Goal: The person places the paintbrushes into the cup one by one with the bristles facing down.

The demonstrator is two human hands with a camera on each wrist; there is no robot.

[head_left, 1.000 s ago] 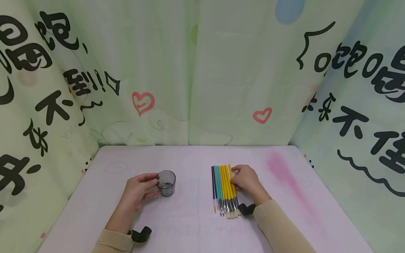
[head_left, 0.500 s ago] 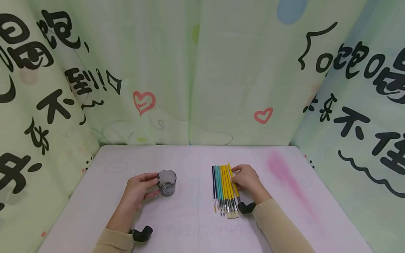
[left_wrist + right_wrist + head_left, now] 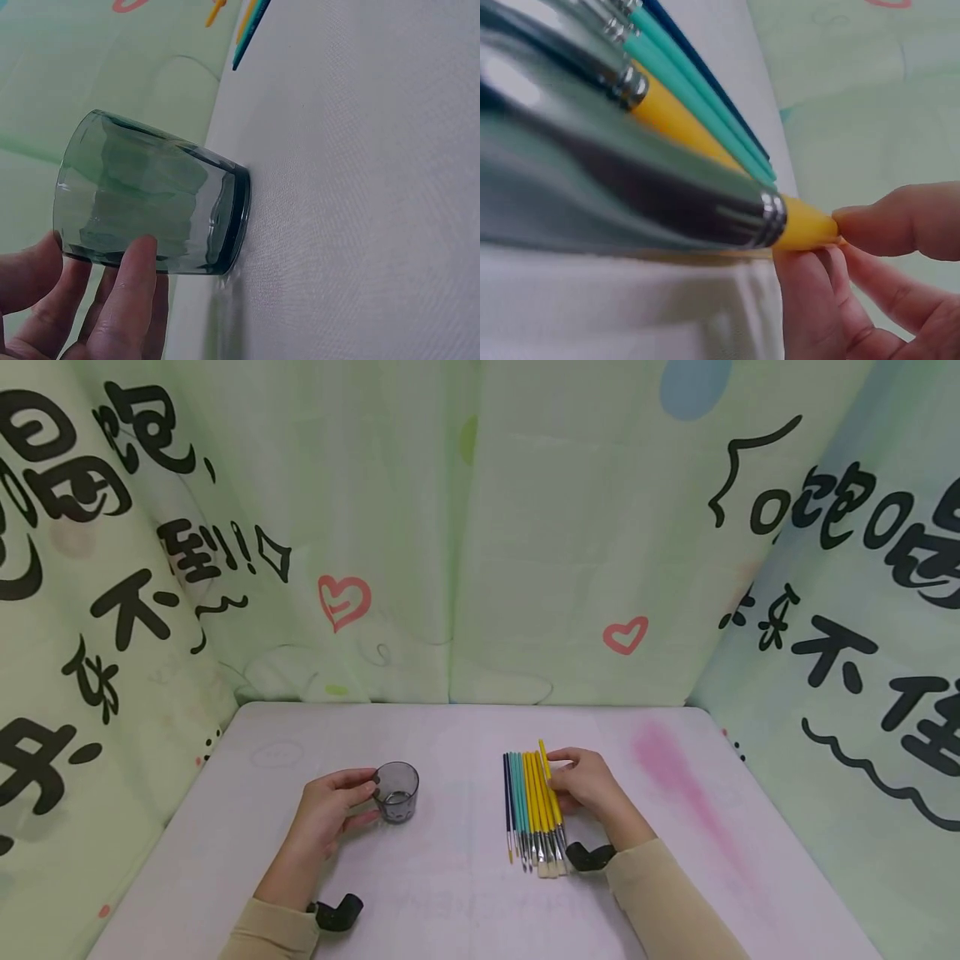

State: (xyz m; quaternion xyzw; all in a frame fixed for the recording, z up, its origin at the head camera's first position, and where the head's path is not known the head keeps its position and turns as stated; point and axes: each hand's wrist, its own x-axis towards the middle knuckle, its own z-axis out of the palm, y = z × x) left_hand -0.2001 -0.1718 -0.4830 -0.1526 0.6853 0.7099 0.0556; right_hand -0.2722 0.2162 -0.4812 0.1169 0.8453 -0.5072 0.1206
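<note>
A grey see-through drinking glass [image 3: 397,795] stands upright on the table at left. My left hand [image 3: 327,810] holds its near-left side, with thumb and fingers against the wall, as the glass [image 3: 146,195] in the left wrist view also shows. Right of the middle lies a row of paintbrushes [image 3: 529,802] with dark, teal and yellow handles, bristles towards me. My right hand [image 3: 590,785] pinches one yellow paintbrush [image 3: 804,225] at the row's right end. Its handle end sticks out beyond the others. In the right wrist view its large metal ferrule fills the left side, blurred.
The table [image 3: 442,910] has a pale cover with a pink smear at the right. A light green curtain [image 3: 525,568] with black lettering and red hearts surrounds its back and sides. A black wrist-worn device [image 3: 339,912] sits at each cuff.
My right hand has shifted the yellow paintbrush slightly away from me and up, so its end now stands farther out from the row. The left hand and glass have stayed put.
</note>
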